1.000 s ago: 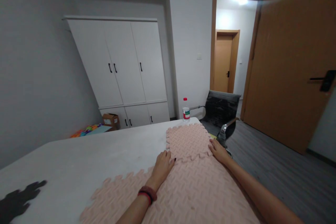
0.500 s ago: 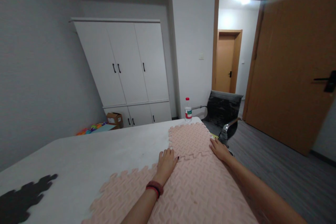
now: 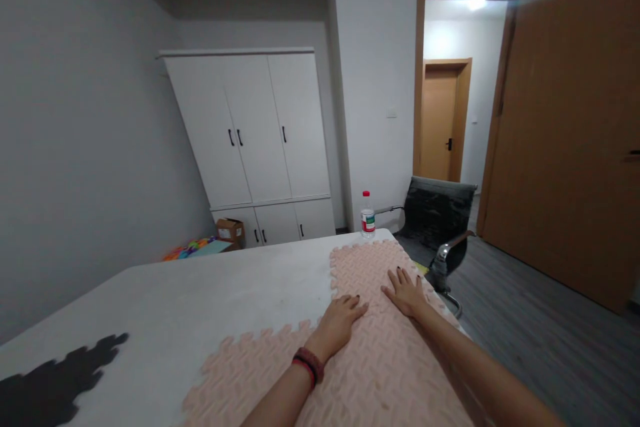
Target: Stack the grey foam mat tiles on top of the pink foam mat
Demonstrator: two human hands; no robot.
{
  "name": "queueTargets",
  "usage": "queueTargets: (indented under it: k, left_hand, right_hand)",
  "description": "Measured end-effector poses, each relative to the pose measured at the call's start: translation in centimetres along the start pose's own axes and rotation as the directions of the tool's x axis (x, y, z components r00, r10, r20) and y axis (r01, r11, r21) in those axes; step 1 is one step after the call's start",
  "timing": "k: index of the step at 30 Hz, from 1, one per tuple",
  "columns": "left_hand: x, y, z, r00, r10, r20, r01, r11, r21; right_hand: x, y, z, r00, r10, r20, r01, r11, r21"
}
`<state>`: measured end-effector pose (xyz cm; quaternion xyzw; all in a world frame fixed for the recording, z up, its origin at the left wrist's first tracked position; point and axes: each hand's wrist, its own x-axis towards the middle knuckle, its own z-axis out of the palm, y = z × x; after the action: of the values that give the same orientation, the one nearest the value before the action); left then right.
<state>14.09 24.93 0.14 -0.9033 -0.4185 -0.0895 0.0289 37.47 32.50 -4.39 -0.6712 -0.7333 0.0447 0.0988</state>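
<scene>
Pink interlocking foam mats (image 3: 370, 360) lie joined along the right side of a white table (image 3: 200, 300). My left hand (image 3: 340, 320) lies flat, palm down, on the seam where the far small mat (image 3: 365, 263) meets the nearer ones. A red and brown band sits on that wrist. My right hand (image 3: 406, 292) also presses flat on the far mat, fingers spread, a little right of the left hand. Neither hand holds anything.
A water bottle (image 3: 368, 215) with a red cap stands at the table's far corner. A black office chair (image 3: 440, 220) sits just beyond the right edge. White wardrobe (image 3: 255, 140), cardboard box (image 3: 230, 230), colourful mats on the floor, open wooden door (image 3: 570, 127).
Both hands slid toward the middle of the far mat; my right hand left the mat's right edge. The view shifted left, so everything sits further right.
</scene>
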Motion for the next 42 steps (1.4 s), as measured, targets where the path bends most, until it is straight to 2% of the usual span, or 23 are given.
queueTargets:
  k: [7,12,15,19,21,24,27,29,31,33,35,37,40,41,42]
  left_hand:
    - [-0.8,2.8,1.3,0.992,-0.125,0.025,0.127,0.988,-0.092]
    - [-1.7,3.9,1.1,0.978,-0.178,0.105,0.196,0.962,-0.189]
    - [-1.9,4.4,1.6,0.977,-0.201,0.074,0.210,0.966,-0.151]
    - [-1.5,6.1,2.5,0.955,-0.296,-0.004,0.295,0.953,-0.072]
    - [-1.2,7.3,2.5,0.935,-0.353,-0.009,0.352,0.934,-0.056]
    - [-1.0,8.9,1.4,0.914,-0.404,0.022,0.405,0.911,-0.078]
    - [-1.7,9.0,-0.8,0.933,-0.357,0.043,0.359,0.925,-0.123]
    - [-3.0,7.9,-2.7,0.956,-0.285,0.072,0.293,0.940,-0.175]
    - [-5.3,5.9,-4.7,0.965,-0.247,0.091,0.262,0.933,-0.247]
    - [-8.5,3.2,-6.5,0.949,-0.309,0.069,0.315,0.900,-0.302]
    - [-12.9,0.1,-8.0,0.881,-0.473,0.023,0.454,0.832,-0.318]
    - [-18.4,-3.3,-9.5,0.750,-0.661,-0.010,0.628,0.717,-0.302]
    - [-28.4,-7.8,-11.5,0.505,-0.861,-0.058,0.837,0.505,-0.210]
    - [-31.9,-9.0,-12.0,0.412,-0.908,-0.074,0.892,0.419,-0.168]
    - [-35.3,-10.2,-12.2,0.301,-0.948,-0.106,0.943,0.312,-0.112]
  right_hand:
    - [0.1,0.5,0.1,0.999,-0.009,0.047,0.009,1.000,0.009]
    - [0.3,1.0,-0.4,0.985,-0.076,0.155,0.075,0.997,0.007]
    - [0.6,1.1,-0.5,0.972,-0.090,0.215,0.094,0.996,-0.005]
    - [0.4,0.4,-0.4,0.976,-0.009,0.218,0.018,0.999,-0.040]
    - [0.0,-0.1,-0.3,0.978,0.025,0.206,-0.015,0.999,-0.049]
    - [-0.7,-0.4,-0.4,0.978,0.046,0.203,-0.038,0.998,-0.044]
    - [-1.5,-0.4,-0.8,0.978,0.053,0.203,-0.047,0.998,-0.034]
    - [-1.8,-0.3,-1.0,0.978,0.049,0.204,-0.044,0.999,-0.028]
    - [-1.9,-0.2,-1.1,0.977,0.046,0.207,-0.042,0.999,-0.027]
    - [-2.0,-0.2,-1.1,0.977,0.048,0.208,-0.042,0.999,-0.033]
    - [-2.1,-0.2,-1.0,0.977,0.050,0.207,-0.042,0.998,-0.042]
    - [-2.2,-0.3,-0.9,0.978,0.053,0.203,-0.043,0.998,-0.051]
    - [-2.3,-0.4,-0.8,0.980,0.056,0.190,-0.045,0.997,-0.060]
    - [-2.4,-0.4,-0.8,0.981,0.055,0.186,-0.045,0.997,-0.062]
    - [-2.4,-0.4,-0.8,0.982,0.055,0.183,-0.044,0.997,-0.062]
